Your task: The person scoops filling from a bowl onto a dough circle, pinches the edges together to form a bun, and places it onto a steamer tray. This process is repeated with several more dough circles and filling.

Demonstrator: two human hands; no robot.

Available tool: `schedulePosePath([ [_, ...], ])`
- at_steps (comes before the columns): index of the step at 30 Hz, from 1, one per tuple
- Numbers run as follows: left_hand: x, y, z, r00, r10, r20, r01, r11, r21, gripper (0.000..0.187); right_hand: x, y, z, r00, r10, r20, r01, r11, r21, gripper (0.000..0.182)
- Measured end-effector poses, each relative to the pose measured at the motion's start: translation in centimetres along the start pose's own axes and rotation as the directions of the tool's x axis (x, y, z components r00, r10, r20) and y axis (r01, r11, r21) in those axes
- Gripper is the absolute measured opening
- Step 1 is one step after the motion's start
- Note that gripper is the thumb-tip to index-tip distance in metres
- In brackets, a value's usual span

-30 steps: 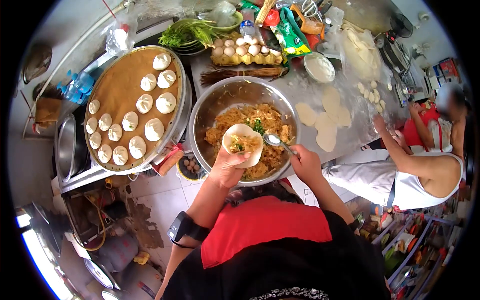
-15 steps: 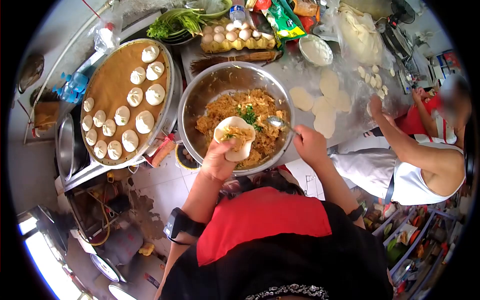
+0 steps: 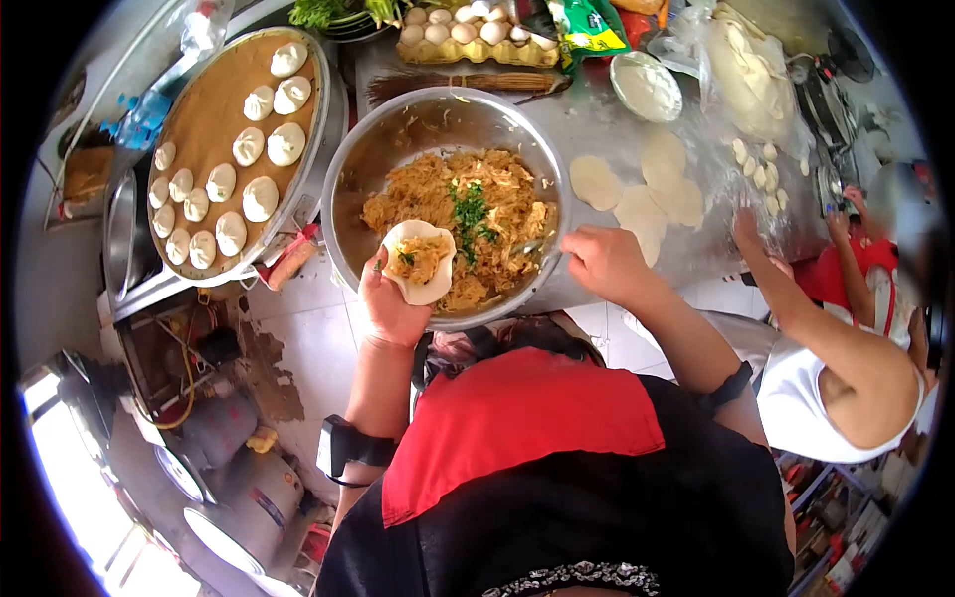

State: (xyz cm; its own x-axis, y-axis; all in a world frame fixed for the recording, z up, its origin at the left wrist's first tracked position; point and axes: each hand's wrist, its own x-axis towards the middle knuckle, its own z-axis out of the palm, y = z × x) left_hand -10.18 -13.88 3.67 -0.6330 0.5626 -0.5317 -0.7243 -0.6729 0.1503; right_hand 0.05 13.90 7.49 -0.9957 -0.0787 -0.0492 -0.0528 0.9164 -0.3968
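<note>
- The left hand [image 3: 390,303] cups a round white dough wrapper [image 3: 418,261] with shredded orange filling on it, fingers curled under its edge, over the near rim of a large steel bowl [image 3: 398,129].
- The right hand [image 3: 605,261] is closed around a metal spoon [image 3: 535,245] dipped into the bowl's orange shredded filling [image 3: 468,214].
- A round brown tray [image 3: 214,109] to the left holds pleated white buns [image 3: 261,199].
- Flat dough discs [image 3: 637,189] lie on the table to the right, near another person's hand [image 3: 746,231].
</note>
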Motion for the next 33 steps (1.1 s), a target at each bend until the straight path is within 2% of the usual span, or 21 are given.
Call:
schedulePosePath([
  [1, 0.0, -0.2, -0.3, 1.0, 0.002, -0.007, -0.003, 1.0, -0.021, 0.05, 0.2, 0.3, 0.1, 0.999, 0.012, -0.037, -0.012, 1.0, -0.004, 0.007],
  [4, -0.1, -0.7, -0.8, 1.0, 0.016, -0.016, -0.016, 0.998, -0.06, 0.051, 0.1, 0.9, 1.0, 0.998, -0.066, 0.013, 0.065, 0.995, 0.071, 0.009],
  [7, 0.0, -1.2, -1.2, 1.0, 0.027, -0.016, -0.028, 0.996, -0.089, 0.051, 0.2, 1.0, 1.2, 0.991, -0.082, 0.109, 0.062, 0.983, 0.175, 0.009],
  [13, 0.8, -1.9, -1.6, 0.997, 0.066, -0.037, -0.067, 0.997, -0.046, 0.051, 0.9, 0.9, 0.8, 0.968, -0.101, 0.229, 0.056, 0.979, 0.194, 0.011],
  [16, 1.1, -2.0, -1.7, 0.997, 0.072, -0.039, -0.074, 0.996, -0.054, 0.051, 0.7, 1.4, 1.1, 0.965, -0.003, 0.263, -0.084, 0.944, 0.32, 0.014],
  [19, 1.5, -2.1, -1.9, 0.995, 0.076, -0.072, -0.08, 0.995, -0.06, 0.051, 0.5, 2.6, 1.6, 0.913, 0.11, 0.393, -0.354, 0.693, 0.628, 0.01],
  [22, 1.7, -2.2, -1.9, 0.994, 0.076, -0.08, -0.081, 0.994, -0.067, 0.052, 0.3, 2.7, 0.6, 0.81, 0.184, 0.556, -0.586, 0.283, 0.759, 0.009],
  [25, 2.0, -2.6, -1.2, 0.994, 0.059, -0.09, -0.067, 0.995, -0.079, 0.054, 0.8, 1.3, -0.9, 0.836, 0.271, 0.477, -0.527, 0.153, 0.836, 0.011],
  [28, 2.5, -3.8, 0.3, 1.0, 0.008, -0.027, -0.011, 0.993, -0.114, 0.056, 1.2, -1.7, 0.5, 0.946, 0.32, 0.049, -0.244, 0.607, 0.756, 0.01],
  [29, 2.7, -4.2, 0.8, 1.0, -0.01, 0.005, 0.01, 0.992, -0.129, 0.057, 1.4, -2.6, 0.0, 0.973, 0.228, 0.026, -0.188, 0.731, 0.656, 0.012],
  [30, 2.8, -4.4, 1.2, 0.998, -0.027, 0.049, 0.033, 0.992, -0.124, 0.058, 1.5, -3.0, -0.1, 0.984, 0.043, -0.173, 0.044, 0.882, 0.469, 0.012],
  [32, 2.9, -4.7, 1.5, 0.993, -0.018, 0.113, 0.033, 0.991, -0.127, 0.058, 1.2, -3.3, -0.8, 0.948, -0.025, -0.316, 0.156, 0.904, 0.398, 0.014],
  [33, 2.9, -4.9, 1.5, 0.992, -0.004, 0.127, 0.02, 0.992, -0.123, 0.056, 1.0, -3.3, -1.1, 0.937, 0.029, -0.348, 0.13, 0.896, 0.424, 0.014],
])
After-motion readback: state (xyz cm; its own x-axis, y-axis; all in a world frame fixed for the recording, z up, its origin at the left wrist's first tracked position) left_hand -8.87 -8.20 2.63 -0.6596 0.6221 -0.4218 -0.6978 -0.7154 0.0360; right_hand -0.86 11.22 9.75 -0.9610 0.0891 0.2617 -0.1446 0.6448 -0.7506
